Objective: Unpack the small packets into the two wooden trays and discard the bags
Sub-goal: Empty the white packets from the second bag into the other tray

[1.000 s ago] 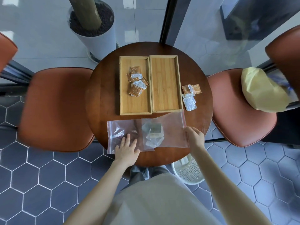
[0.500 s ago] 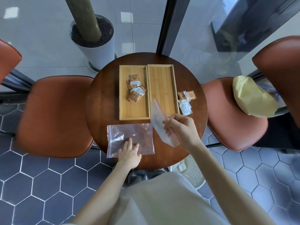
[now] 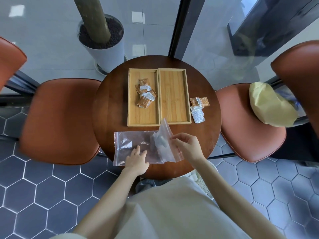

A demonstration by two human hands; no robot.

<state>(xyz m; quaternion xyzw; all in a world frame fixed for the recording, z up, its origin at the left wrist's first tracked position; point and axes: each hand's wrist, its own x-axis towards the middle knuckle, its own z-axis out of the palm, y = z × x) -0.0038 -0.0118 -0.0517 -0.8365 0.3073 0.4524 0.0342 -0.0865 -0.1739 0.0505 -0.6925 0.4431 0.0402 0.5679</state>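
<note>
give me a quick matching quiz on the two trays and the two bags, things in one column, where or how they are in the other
Things:
1. left tray
2. right tray
3. flat bag
4. lifted bag

States:
a. pinched by the right hand
b. no packets in it
c. holds brown packets
d. under the left hand

Pairs: 1-c, 2-b, 3-d, 4-a

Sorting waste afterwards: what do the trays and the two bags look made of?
The two trays look like bamboo or light wood, matte, with visible grain. Both bags, the flat bag and the lifted bag, look like thin clear plastic film: glossy and see-through.
</note>
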